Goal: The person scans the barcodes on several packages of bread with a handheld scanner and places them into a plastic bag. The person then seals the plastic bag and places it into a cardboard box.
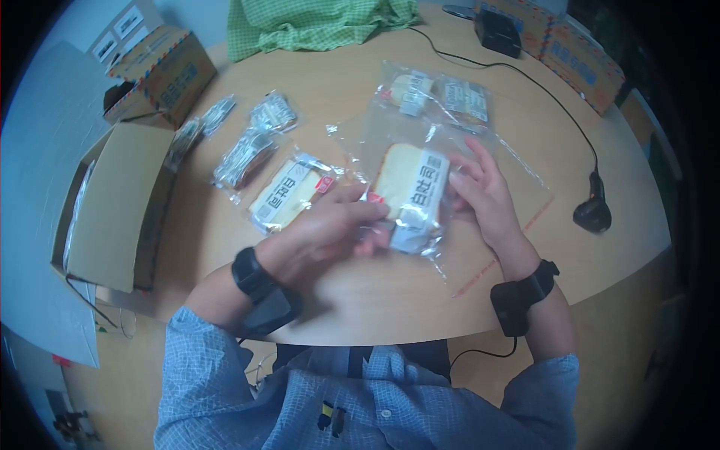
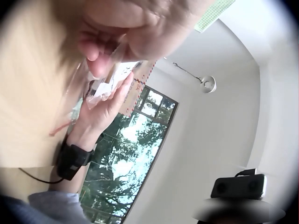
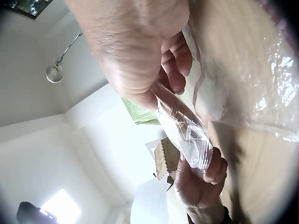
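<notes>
A sliced-bread pack point(image 1: 409, 184) in clear wrapping, with a white printed label, is held up over the table between both hands. My left hand point(image 1: 330, 225) grips its left edge, thumb on top and fingers beneath. At its right edge my right hand point(image 1: 484, 195) pinches the wrapping between thumb and fingers, as the right wrist view shows beside the pack point(image 3: 189, 140). Beneath it spreads a large clear plastic bag point(image 1: 517, 214) with red print along its edge. Two more bread packs point(image 1: 461, 101) lie at the bag's far end. Another bread pack point(image 1: 289, 191) lies left of the held one.
Several silvery packets point(image 1: 244, 154) are scattered at the left, beside an open cardboard box point(image 1: 116, 202). Behind that stands another carton point(image 1: 169, 82). A green checked cloth point(image 1: 315, 26) covers the back, and a black corded device point(image 1: 592, 214) lies at the right.
</notes>
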Demonstrator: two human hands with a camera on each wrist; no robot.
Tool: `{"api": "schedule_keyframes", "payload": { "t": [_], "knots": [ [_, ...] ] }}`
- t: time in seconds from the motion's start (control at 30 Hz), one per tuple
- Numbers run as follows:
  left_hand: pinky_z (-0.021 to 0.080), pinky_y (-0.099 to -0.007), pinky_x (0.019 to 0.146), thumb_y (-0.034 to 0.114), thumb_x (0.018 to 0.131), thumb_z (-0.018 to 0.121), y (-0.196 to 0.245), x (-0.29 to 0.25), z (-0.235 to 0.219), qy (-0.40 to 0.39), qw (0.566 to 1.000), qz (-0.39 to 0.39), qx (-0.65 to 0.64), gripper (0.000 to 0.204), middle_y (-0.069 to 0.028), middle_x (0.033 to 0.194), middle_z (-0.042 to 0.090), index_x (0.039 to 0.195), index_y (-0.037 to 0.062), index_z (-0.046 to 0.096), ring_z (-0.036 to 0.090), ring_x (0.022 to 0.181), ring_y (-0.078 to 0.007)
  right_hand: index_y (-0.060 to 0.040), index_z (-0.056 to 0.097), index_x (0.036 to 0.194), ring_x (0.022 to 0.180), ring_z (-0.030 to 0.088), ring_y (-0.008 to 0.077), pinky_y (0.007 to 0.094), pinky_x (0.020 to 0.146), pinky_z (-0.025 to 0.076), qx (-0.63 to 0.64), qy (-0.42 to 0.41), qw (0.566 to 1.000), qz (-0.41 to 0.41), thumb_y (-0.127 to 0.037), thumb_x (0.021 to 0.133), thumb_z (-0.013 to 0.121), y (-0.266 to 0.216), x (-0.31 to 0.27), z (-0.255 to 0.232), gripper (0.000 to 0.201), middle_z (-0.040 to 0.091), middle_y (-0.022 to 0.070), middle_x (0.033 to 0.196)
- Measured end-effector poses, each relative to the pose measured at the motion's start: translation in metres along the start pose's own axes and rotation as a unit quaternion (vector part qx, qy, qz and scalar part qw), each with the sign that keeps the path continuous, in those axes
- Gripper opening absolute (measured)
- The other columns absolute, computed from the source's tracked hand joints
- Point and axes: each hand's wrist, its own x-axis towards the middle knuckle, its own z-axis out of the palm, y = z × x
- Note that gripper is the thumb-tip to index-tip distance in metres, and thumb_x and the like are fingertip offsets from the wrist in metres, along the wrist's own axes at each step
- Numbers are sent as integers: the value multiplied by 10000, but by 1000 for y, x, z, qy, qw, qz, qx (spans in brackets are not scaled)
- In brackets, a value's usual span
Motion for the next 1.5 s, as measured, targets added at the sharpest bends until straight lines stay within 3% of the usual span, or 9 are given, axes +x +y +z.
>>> {"api": "schedule_keyframes", "payload": {
  "t": [0.1, 0.17, 0.2, 0.43, 0.6, 0.8, 1.03, 1.2, 1.5],
  "knots": [
    [454, -220, 411, 124, 856, 539, 9, -10, -2, -12, 1000, -25, 1, 238, -102, 774, 597, 1021, -42, 493, 600, 607, -150, -65, 362, 1300, 870, 503, 65, 187, 689, 442, -2, 48, 998, 35, -186, 844, 563, -8, -2, -2, 513, 503, 78, 1166],
    [445, -218, 409, 130, 854, 544, 8, -10, -6, -16, 999, -36, -7, 236, -98, 765, 592, 1010, -43, 503, 591, 594, -146, -67, 397, 1274, 932, 513, 86, 208, 761, 435, 54, -15, 998, -8, -189, 848, 556, -4, 1, -9, 471, 470, 78, 1218],
    [429, -213, 399, 138, 852, 551, 6, -8, -7, -16, 999, -28, -9, 227, -97, 754, 589, 983, -45, 518, 569, 569, -141, -59, 353, 1310, 1027, 506, 126, 253, 838, 416, 26, -18, 998, -60, -172, 852, 541, -4, 2, -10, 507, 416, 105, 1285],
    [416, -218, 401, 160, 861, 555, 6, 9, -2, -56, 998, -15, -33, 224, -92, 724, 579, 955, -44, 539, 543, 538, -144, 4, 226, 1366, 1144, 453, 202, 317, 947, 349, 64, 56, 994, -65, -140, 841, 534, 1, 3, -7, 625, 328, 161, 1370],
    [397, -232, 418, 179, 874, 548, 6, 28, 2, -12, 996, -19, -86, 185, -67, 648, 555, 920, -1, 538, 501, 483, -140, 27, 259, 1350, 1215, 406, 224, 337, 998, 317, -161, 32, 950, -265, -96, 805, 545, -13, -11, 1, 628, 385, 169, 1340],
    [400, -231, 478, 216, 892, 523, 12, 51, 6, 21, 995, 20, -96, 211, -47, 683, 550, 959, 17, 539, 503, 531, -126, 45, 400, 1266, 1170, 465, 227, 333, 969, 361, -163, -17, 958, -234, -62, 794, 536, -19, -17, 10, 503, 547, 158, 1175],
    [441, -238, 583, 188, 904, 484, 13, 89, -11, 44, 984, 96, -143, 155, -38, 845, 564, 1020, 86, 496, 534, 682, -117, 24, 459, 1228, 1046, 522, 168, 296, 907, 401, -208, -18, 961, -181, -37, 773, 549, -9, -11, 5, 468, 568, 115, 1155],
    [444, -223, 618, 132, 901, 471, 13, 91, 0, 133, 968, 184, -109, 233, -46, 920, 581, 1118, 51, 450, 569, 787, -117, 18, 473, 1219, 997, 526, 139, 281, 870, 420, -204, -13, 968, -144, -24, 762, 539, -8, -11, 6, 464, 566, 82, 1146],
    [477, -242, 589, 56, 878, 463, 23, 125, -12, 108, 984, 138, -34, 175, -36, 761, 564, 1049, 38, 501, 550, 664, -118, 16, 494, 1196, 884, 516, 103, 236, 782, 454, -214, -26, 967, -138, -23, 766, 539, -3, -7, 6, 434, 570, 71, 1127]
  ]
}}
